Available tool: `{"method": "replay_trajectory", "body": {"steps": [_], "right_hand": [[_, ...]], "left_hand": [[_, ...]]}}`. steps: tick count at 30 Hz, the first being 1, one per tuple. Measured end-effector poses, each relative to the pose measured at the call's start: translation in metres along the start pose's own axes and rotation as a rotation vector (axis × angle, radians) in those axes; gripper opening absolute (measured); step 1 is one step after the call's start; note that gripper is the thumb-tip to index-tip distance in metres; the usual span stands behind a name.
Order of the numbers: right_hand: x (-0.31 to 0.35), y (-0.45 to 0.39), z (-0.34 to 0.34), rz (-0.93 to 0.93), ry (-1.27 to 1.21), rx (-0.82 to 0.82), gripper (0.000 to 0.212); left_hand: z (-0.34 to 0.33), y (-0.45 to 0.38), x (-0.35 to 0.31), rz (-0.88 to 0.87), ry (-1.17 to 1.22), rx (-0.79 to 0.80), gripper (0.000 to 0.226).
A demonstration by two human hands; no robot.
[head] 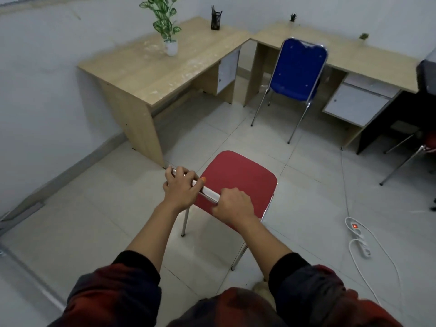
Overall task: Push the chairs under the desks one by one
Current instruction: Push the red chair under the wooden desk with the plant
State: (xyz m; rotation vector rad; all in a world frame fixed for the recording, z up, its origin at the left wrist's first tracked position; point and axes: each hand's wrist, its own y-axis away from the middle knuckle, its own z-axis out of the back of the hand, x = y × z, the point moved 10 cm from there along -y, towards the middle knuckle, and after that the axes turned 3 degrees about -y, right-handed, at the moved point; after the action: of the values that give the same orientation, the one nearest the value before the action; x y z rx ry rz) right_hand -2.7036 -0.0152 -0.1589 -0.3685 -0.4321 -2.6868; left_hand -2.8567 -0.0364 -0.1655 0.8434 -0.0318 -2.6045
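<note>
A red chair (pixel 240 178) with chrome legs stands on the tiled floor right in front of me, out in the open, apart from the desks. My left hand (pixel 180 187) grips the chrome top bar of its backrest at the left end. My right hand (pixel 233 205) grips the same bar at its right end. A wooden desk (pixel 151 69) stands at the far left against the wall. A second wooden desk (pixel 349 53) runs along the far right wall. A blue chair (pixel 298 69) stands partly under that second desk, its back towards me.
A potted plant (pixel 169 47) and a pen holder (pixel 215 21) sit on the left desk. A white power strip (pixel 359 239) with its cable lies on the floor at right. Another chair's legs (pixel 405 159) and a dark desk (pixel 401 114) show at the right edge.
</note>
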Motion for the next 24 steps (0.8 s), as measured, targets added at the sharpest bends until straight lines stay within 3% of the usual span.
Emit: {"method": "replay_trajectory", "body": {"steps": [8, 12, 15, 18, 24], "right_hand": [[-0.001, -0.002, -0.002, -0.037, -0.037, -0.043, 0.033], [0.0, 0.0, -0.01, -0.019, -0.022, -0.027, 0.031], [0.0, -0.006, -0.008, 0.012, -0.025, -0.022, 0.028], [-0.006, -0.013, -0.01, 0.034, -0.041, -0.001, 0.03], [-0.052, -0.026, 0.022, 0.058, 0.017, 0.027, 0.031]], "left_hand": [[0.012, -0.012, 0.006, -0.02, -0.042, 0.002, 0.021], [0.022, -0.021, 0.008, 0.06, -0.153, -0.043, 0.027], [0.018, -0.035, 0.0, 0.073, -0.346, 0.014, 0.026], [0.003, -0.046, -0.012, 0.029, -0.508, 0.13, 0.027], [-0.021, -0.054, -0.051, -0.159, -0.408, 0.16, 0.055]]}}
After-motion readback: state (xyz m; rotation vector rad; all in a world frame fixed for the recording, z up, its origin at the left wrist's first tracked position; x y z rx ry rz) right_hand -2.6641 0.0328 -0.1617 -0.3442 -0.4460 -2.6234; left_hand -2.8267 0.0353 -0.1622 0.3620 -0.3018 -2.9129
